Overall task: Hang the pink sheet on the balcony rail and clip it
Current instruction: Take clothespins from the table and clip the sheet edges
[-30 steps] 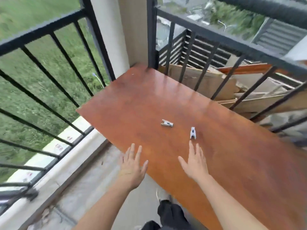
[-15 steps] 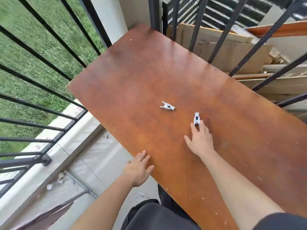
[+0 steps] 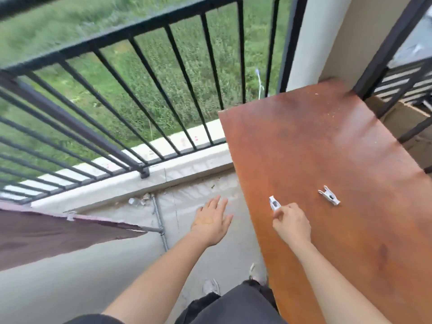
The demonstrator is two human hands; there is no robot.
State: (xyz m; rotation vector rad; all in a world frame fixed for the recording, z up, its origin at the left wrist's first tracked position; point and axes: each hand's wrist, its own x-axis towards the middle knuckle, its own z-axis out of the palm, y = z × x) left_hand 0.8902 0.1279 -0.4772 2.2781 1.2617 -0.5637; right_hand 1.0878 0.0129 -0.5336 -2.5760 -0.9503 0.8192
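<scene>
1. Nearest the camera are the person's dark trousers [image 3: 233, 305] and the toe of a pale shoe [image 3: 210, 286] on the concrete balcony floor [image 3: 93, 277].
2. The left hand [image 3: 211, 220] is stretched out over the floor, just left of the table edge. Its fingers are straight and spread a little, and it holds nothing.
3. The right hand [image 3: 292, 224] is over the near left part of the reddish-brown wooden table top [image 3: 327, 141]. Thumb and forefinger are curled together and pinch the near end of a white clothes peg [image 3: 274, 202]. Whether the peg is lifted or touches the wood cannot be told.
4. A second peg [image 3: 329, 195] lies flat on the table, to the right of the held one and apart from the hand.
5. The pink sheet [image 3: 46, 235], a dull dusky pink, fills the lower left. Its top edge runs from the left border toward a grey pipe [image 3: 159, 220] on the floor. What carries that edge is out of sight. A small white thing sits on the edge, too blurred to name.
6. Beyond a pale concrete kerb [image 3: 187, 169] stands the black balcony rail [image 3: 140, 28] with upright bars, with no cloth over the part in view.
7. Farthest off are green grass [image 3: 163, 78] and a cream pillar [image 3: 301, 43] at the table's far corner
</scene>
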